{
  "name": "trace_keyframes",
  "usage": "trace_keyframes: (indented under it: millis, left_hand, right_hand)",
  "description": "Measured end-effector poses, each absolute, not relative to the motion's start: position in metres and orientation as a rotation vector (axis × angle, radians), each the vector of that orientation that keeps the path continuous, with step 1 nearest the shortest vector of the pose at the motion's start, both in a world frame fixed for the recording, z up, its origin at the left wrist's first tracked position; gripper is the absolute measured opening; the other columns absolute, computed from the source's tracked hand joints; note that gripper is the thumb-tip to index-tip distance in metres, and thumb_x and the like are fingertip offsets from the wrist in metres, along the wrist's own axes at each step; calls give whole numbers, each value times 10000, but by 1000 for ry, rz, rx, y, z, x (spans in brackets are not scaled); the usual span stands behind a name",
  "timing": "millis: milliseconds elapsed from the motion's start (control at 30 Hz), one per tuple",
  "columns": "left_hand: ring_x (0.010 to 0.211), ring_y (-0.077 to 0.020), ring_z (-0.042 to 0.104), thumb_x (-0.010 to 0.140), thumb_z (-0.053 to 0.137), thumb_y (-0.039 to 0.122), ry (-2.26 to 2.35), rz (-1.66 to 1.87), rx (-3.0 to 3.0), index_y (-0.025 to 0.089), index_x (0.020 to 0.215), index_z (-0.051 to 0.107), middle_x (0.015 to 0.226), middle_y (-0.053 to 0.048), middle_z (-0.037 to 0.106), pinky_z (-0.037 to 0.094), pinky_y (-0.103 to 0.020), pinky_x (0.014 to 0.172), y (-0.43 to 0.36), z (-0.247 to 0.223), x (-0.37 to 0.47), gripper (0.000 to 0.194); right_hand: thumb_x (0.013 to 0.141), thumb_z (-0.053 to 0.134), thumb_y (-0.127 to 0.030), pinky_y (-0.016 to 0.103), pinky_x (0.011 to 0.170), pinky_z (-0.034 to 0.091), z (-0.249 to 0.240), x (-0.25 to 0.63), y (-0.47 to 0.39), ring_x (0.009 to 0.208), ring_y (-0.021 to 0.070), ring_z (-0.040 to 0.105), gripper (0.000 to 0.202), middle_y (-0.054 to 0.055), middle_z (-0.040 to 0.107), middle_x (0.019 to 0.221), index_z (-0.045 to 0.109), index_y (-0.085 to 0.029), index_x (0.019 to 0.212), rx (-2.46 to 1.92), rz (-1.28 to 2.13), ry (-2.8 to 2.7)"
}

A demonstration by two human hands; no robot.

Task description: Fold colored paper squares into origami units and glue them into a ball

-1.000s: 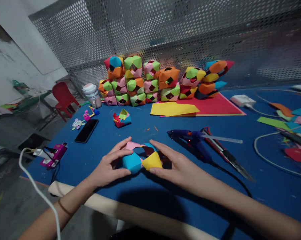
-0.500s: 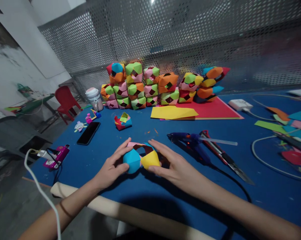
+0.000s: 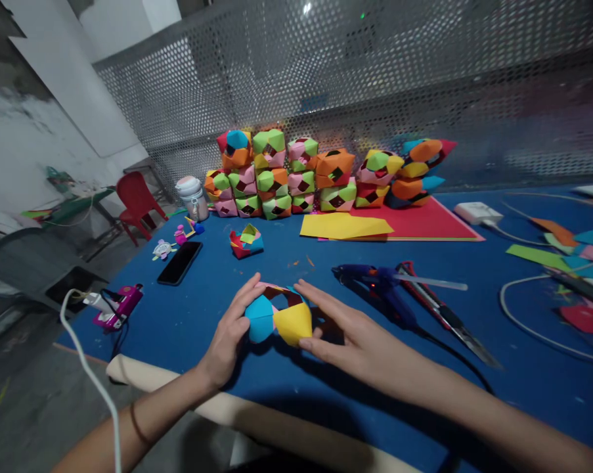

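Observation:
Between my hands is a hollow folded-paper ball point(image 3: 293, 323) with blue, yellow and pink faces and gaps between them. The fingers and thumb of my left hand point(image 3: 230, 334) curve round its blue side. On its yellow side, my right hand point(image 3: 352, 335) grips with fingers over the top and the thumb low at the front. The ball is just over or on the blue table point(image 3: 217, 289); which one I cannot tell. A blue glue gun point(image 3: 387, 289) with a clear glue stick lies to the right, beside a red and black box cutter point(image 3: 437, 309) with its blade out.
Stacked paper balls point(image 3: 276, 184) line the back by a perforated metal panel point(image 3: 257, 85). A small paper piece point(image 3: 245, 243), phone point(image 3: 179, 263), purple power adapter point(image 3: 119, 309) and jar point(image 3: 192, 197) are left. Yellow paper point(image 3: 345, 226), a white charger point(image 3: 478, 213) and paper scraps point(image 3: 589, 253) lie right.
The paper ball has tipped slightly in my hands. My left hand has shifted round its side, the thumb drawing back from the front. The whole view has moved slightly.

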State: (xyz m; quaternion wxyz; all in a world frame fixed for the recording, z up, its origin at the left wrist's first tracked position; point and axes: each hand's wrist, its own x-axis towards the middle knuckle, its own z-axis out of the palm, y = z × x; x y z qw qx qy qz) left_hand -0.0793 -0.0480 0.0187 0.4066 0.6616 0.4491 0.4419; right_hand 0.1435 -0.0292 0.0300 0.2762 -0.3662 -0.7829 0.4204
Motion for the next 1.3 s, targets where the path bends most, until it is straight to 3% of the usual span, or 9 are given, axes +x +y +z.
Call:
trace_keyframes:
  millis: [133,233,300,467,700,1033,1300]
  left_hand:
    - [1348,-262,253,885,365,499,1182,1166,1687,238,1257,506,1465,-52,310,200,-431,1107,-48,19,-73,475]
    - [1352,-231,249,917,344,434,1190,1153,1676,243,1270,486,1461,-43,319,175,-420,1119,-47,19,-69,426]
    - [1358,-217,236,924,338,414,1178,1133,1675,259,1302,449,1469,-34,303,160,-411,1127,-47,19,-69,424]
    - [1371,-208,197,920,360,404,1183,1075,1750,273,1320,422,1486,-21,260,131,-397,1136,-48,20,-72,425]
    - [1345,-215,266,931,343,380,1225,1047,1749,261,1251,476,1472,-30,293,190,-408,1117,-42,25,-69,367]
    - [1377,-200,186,923,364,371,1163,985,1740,301,1327,409,1499,-2,229,131,-395,1136,-34,23,-64,412]
    - [1330,-206,282,930,346,382,1197,1056,1735,256,1267,465,1420,-34,367,174,-381,1125,-34,20,-64,379]
  right_hand:
    - [828,549,-408,463,965,446,24,146,-27,1177,275,506,659,88,245,1487,273,-300,1417,-968,970,-2181]
    - [837,541,-419,478,1035,357,21,147,-25,1318,277,318,652,84,260,1482,272,-292,1417,-960,903,-2221]
    - [842,536,-421,477,1058,316,18,148,-24,1340,265,267,645,90,262,1480,279,-277,1416,-941,868,-2232]
    - [839,546,-411,479,1073,285,13,147,-23,1335,257,279,638,101,284,1471,300,-259,1408,-930,807,-2221]
    - [839,541,-402,471,1068,297,18,147,-23,1333,263,283,633,120,262,1477,311,-234,1405,-976,782,-2252]
    - [844,534,-350,477,1051,324,22,150,-22,1338,274,268,625,97,226,1493,283,-280,1412,-999,737,-2257]
    - [847,532,-392,482,1050,325,16,147,-22,1332,272,289,629,126,260,1476,285,-266,1411,-1006,751,-2266]
